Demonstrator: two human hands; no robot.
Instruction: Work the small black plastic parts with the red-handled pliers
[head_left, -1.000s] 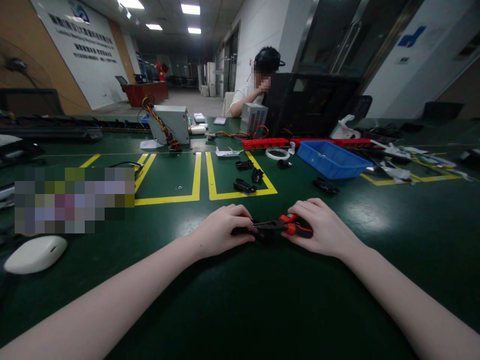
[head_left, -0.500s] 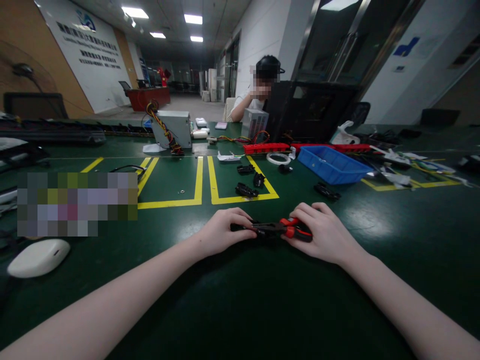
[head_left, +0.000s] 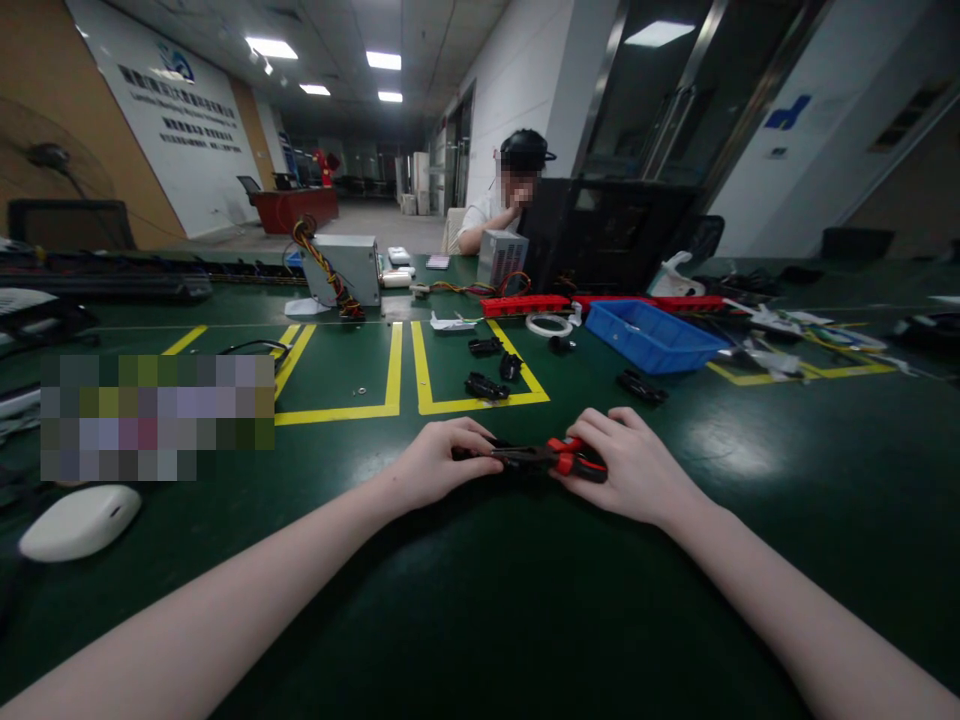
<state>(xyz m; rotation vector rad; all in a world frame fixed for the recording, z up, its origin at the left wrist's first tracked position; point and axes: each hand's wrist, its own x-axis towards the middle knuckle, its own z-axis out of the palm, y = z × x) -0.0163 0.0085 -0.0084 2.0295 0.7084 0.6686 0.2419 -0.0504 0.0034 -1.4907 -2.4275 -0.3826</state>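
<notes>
Both my hands rest on the green table [head_left: 525, 620] in front of me. My right hand [head_left: 630, 470] is closed round the red and black handles of a pair of pliers [head_left: 551, 458]. The pliers' dark jaws point left and meet a small black part [head_left: 480, 455] that my left hand [head_left: 439, 465] pinches with curled fingers. Most of that part is hidden under my fingers.
Several loose black parts [head_left: 487, 385] lie inside a yellow-taped box [head_left: 420, 375] just beyond my hands. A blue bin [head_left: 649, 335], red strips [head_left: 525, 303], a white tape ring [head_left: 547, 323] and a power supply [head_left: 345, 268] stand farther back. A white device [head_left: 79, 522] lies at left. A seated person [head_left: 502, 195] is across the table.
My hands and the pliers keep their grip and place; only the view has shifted slightly, tilting up so the far things sit lower in the picture.
</notes>
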